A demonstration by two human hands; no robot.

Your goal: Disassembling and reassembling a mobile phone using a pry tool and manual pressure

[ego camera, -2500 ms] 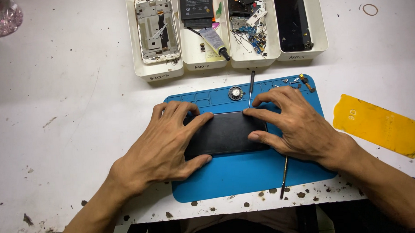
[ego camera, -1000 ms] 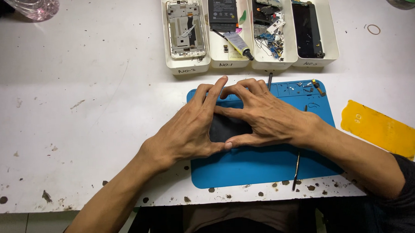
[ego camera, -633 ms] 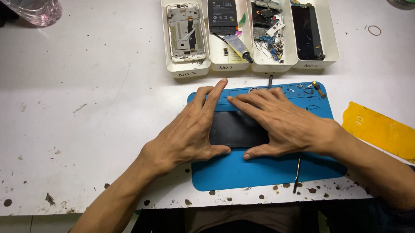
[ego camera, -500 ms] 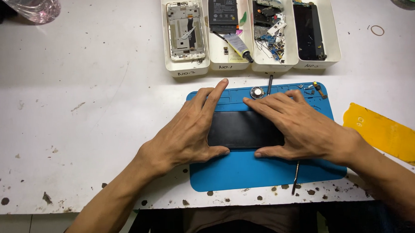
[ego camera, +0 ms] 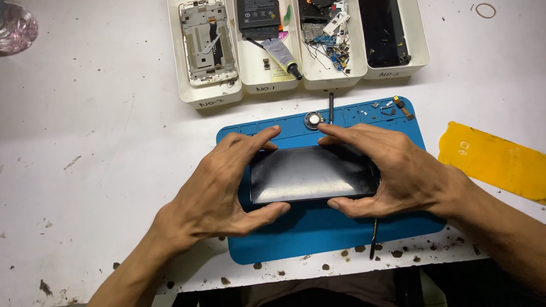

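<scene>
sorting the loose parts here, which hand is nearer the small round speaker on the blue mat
Right. The right hand has its index fingertip just below the round speaker. The left hand lies further left, its fingertip short of it. Both hold the dark phone.

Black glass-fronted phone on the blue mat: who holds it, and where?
Both hands grip the black glass-fronted phone: left hand at its left end, right hand at its right end, fingers and thumbs along the long edges.

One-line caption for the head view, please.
Left hand and right hand grip the ends of a dark phone on a blue mat.
</scene>
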